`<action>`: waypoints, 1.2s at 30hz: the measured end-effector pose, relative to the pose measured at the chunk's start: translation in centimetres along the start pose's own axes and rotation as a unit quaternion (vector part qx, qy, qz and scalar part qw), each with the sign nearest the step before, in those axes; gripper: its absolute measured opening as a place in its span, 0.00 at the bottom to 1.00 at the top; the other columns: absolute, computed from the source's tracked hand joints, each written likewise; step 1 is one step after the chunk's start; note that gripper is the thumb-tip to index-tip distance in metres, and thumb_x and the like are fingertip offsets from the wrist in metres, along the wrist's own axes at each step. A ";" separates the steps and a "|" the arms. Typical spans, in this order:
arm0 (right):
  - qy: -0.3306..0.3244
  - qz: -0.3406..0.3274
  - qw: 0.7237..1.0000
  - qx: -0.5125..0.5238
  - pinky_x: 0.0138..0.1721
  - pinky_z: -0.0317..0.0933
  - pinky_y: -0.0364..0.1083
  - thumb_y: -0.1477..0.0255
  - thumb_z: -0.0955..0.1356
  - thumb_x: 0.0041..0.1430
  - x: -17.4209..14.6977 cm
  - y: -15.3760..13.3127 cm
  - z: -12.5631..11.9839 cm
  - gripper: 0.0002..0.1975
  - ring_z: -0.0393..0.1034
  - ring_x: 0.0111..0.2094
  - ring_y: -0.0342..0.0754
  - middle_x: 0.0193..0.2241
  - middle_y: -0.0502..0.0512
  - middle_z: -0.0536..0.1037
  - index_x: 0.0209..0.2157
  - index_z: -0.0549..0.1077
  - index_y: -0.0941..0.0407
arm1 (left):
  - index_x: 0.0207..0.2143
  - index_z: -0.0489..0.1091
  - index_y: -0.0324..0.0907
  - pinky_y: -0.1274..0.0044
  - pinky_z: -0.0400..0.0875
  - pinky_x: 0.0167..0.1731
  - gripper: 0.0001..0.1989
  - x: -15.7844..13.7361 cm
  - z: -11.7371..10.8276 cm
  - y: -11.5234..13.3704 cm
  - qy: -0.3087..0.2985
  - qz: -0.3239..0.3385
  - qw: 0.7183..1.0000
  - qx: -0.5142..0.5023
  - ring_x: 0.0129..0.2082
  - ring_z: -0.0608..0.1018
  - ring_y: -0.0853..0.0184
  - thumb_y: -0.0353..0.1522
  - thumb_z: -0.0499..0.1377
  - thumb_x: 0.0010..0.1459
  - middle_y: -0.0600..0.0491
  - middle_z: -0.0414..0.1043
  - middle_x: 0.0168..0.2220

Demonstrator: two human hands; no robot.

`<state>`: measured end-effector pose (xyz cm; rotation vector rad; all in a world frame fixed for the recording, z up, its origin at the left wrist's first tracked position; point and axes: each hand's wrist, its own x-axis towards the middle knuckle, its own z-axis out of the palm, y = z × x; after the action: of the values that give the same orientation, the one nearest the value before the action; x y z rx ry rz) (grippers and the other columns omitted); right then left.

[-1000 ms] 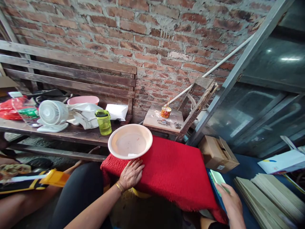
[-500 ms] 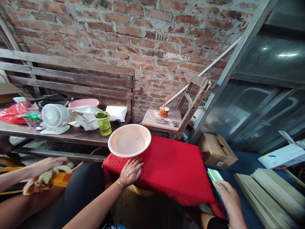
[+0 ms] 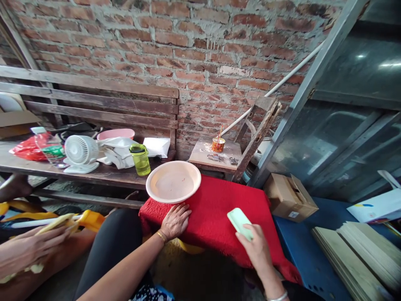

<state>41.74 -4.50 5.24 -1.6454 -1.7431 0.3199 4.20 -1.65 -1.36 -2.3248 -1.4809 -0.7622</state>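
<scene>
My left hand (image 3: 175, 220) lies palm down on the red fuzzy cloth (image 3: 224, 209), fingers stretched out, tips close to the rim of a pale plastic basin (image 3: 173, 184). The basin sits upright at the cloth's left end, with a small dark speck on its bottom. My right hand (image 3: 258, 246) grips a flat pale green block (image 3: 239, 221) with rounded corners, held over the right part of the red cloth. Its underside is hidden, so I cannot tell its kind.
On the wooden bench (image 3: 103, 177) at left are a white fan (image 3: 80, 150), a green bottle (image 3: 140, 159) and bags. A small chair (image 3: 216, 154) holds a tin and padlocks. A cardboard box (image 3: 291, 196) and stacked sheets (image 3: 360, 255) lie right. Another person's hand (image 3: 34, 251) is at lower left.
My right hand has brought the pale green block leftward from beyond the cloth's right edge to over the cloth. My left hand stays by the basin. The other person's hand has shifted.
</scene>
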 end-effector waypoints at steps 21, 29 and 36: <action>0.036 0.275 0.959 -0.053 0.44 0.70 0.64 0.41 0.68 0.40 -2.2 6.5 -9.5 0.30 0.76 0.39 0.68 0.34 0.63 0.79 0.35 0.81 0.50 | 0.52 0.79 0.49 0.62 0.66 0.59 0.18 0.3 -0.6 0.7 -0.010 -0.016 1.000 -0.022 0.57 0.78 0.54 0.31 0.55 0.64 0.47 0.78 0.55; 0.077 0.332 0.933 -0.117 0.41 0.69 0.65 0.41 0.66 0.46 -2.3 8.2 -11.3 0.32 0.75 0.36 0.67 0.34 0.64 0.80 0.40 0.81 0.51 | 0.52 0.79 0.50 0.62 0.66 0.60 0.19 0.1 -0.2 0.5 -0.005 -0.022 0.999 -0.032 0.58 0.77 0.54 0.31 0.55 0.63 0.47 0.78 0.55; 0.091 0.344 0.934 0.012 0.42 0.70 0.58 0.43 0.67 0.43 1.2 8.4 -9.0 0.32 0.76 0.42 0.66 0.39 0.66 0.84 0.39 0.79 0.55 | 0.52 0.79 0.50 0.62 0.66 0.59 0.19 0.1 -0.2 0.5 -0.006 -0.018 1.000 -0.025 0.57 0.77 0.54 0.32 0.54 0.64 0.47 0.78 0.55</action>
<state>53.98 -4.61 6.86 -2.1522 -0.9745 0.4834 4.63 -1.93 -1.10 -2.3485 -1.5309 -0.8044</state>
